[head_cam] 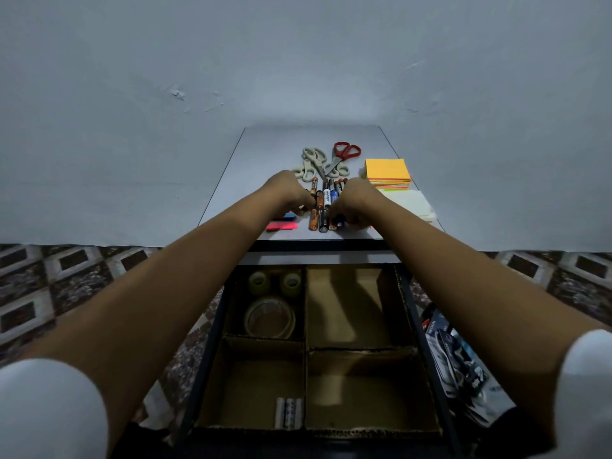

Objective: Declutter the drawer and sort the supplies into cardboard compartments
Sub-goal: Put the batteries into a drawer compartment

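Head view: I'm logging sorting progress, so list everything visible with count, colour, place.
tabletop: one, grey, by wall
drawer: one, dark, open below tabletop
cardboard compartments: four, brown, inside drawer
batteries: about ten, mostly orange-black, tabletop centre
white batteries: about three, near-left compartment
tape rolls: three, yellowish-clear, far-left compartment
red scissors: one, tabletop back
beige scissors: at least two, beside red pair
sticky notes: one stack, orange-topped, tabletop right
pale pad: one, whitish, before the notes
pink strip: one, tabletop front-left, blue piece behind
packets: some, dark, floor right
left hand: on batteries' left, grip unclear
right hand: on batteries' right, grip unclear
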A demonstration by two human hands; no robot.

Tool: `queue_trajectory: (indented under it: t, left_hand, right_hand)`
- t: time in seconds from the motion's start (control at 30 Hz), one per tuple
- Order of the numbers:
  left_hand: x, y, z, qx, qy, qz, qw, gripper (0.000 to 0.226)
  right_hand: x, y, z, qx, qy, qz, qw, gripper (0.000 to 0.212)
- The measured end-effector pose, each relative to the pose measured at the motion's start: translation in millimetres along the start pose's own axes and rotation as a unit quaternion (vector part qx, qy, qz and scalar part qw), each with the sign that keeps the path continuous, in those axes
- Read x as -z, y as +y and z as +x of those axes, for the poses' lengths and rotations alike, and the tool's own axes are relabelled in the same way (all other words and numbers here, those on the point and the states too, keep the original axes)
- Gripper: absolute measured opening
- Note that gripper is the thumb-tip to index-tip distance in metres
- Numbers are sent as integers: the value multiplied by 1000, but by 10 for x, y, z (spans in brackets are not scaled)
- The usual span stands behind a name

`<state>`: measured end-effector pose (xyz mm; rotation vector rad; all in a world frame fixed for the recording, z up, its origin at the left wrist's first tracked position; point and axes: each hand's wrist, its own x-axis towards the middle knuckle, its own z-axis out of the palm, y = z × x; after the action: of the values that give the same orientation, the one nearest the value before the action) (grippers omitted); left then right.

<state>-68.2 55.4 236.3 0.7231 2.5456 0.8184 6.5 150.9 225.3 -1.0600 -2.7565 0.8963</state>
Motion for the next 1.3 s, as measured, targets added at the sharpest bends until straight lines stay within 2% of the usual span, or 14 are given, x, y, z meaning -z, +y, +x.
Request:
queue_trajectory:
  t: [0.17,0.47,0.7,0.8,0.9,1.07,1.2,1.3]
  left_hand:
    - [-57,-3,-1,-10,1,25,1000,30]
    - [-155,30,36,-17,-1,69,997,32]
    - [-165,52,33,-11,-7,64,998,33]
    - [-150,63,17,-8,-9,45,999,22]
    - [-141,39,21,-2,-7,24,1000,37]
    - [-66,4,4,-8,10,0,1000,21]
    - [-25,7,-62,5,14,-45,999,31]
    - [15,6,-127,7,17,-77,997,29]
  right_hand:
    - [-39,22,-4,16,5,-37,999,26]
    - [-47,5,-2,-44,-24,36,998,17]
    - [-32,18,-25,-44,-23,45,998,18]
    - [-21,3,-43,-56,-31,68,996,17]
    - [-9,8,-56,-55,-26,74,995,21]
    - [-26,20,-74,-22,0,53,998,22]
    - [-5,44,-95,4,8,56,998,24]
    - [31,40,-129,17,29,34,999,15]
